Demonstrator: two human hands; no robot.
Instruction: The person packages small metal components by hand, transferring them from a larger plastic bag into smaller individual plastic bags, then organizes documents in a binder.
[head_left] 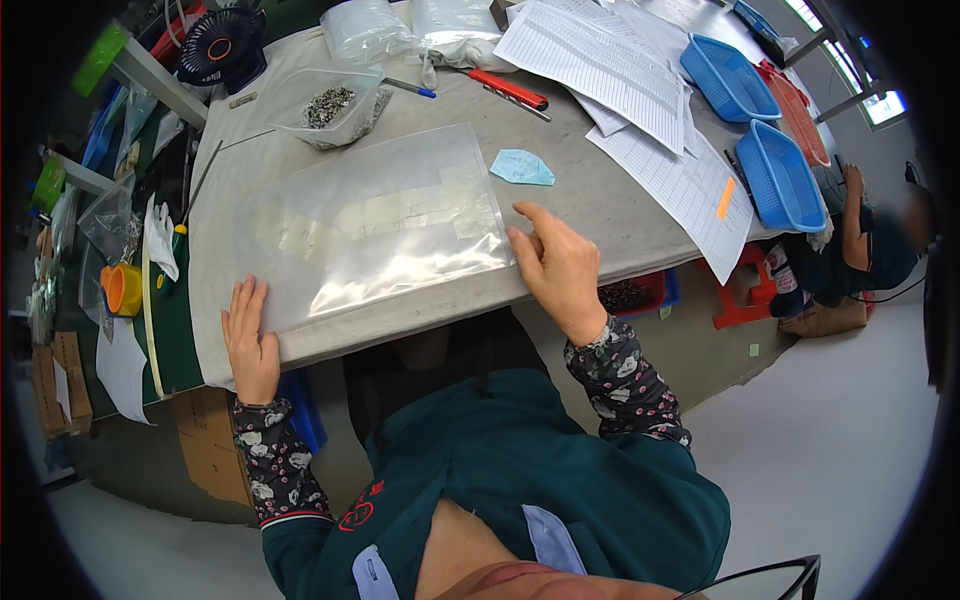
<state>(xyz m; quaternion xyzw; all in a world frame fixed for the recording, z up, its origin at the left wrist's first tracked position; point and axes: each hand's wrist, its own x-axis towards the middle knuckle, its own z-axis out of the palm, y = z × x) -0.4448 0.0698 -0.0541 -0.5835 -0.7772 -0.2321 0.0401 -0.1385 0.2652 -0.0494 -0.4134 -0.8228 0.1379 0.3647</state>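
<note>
A large clear plastic sleeve lies flat on the grey-covered table, with rows of pale rectangular patches showing through it. At its lower left corner, my left hand rests flat with the fingers stretched out. My right hand is beside the sleeve's right edge, thumb and index finger apart and the other fingers curled; nothing shows between them. Whether the thumb touches the sleeve I cannot tell. Just above this hand lies a small light-blue piece of paper or cloth.
Behind the sleeve stands a clear tub of small metal parts. A blue pen and a red cutter lie nearby. Printed sheets and blue baskets are at right; a fan stands far left. A person sits at right.
</note>
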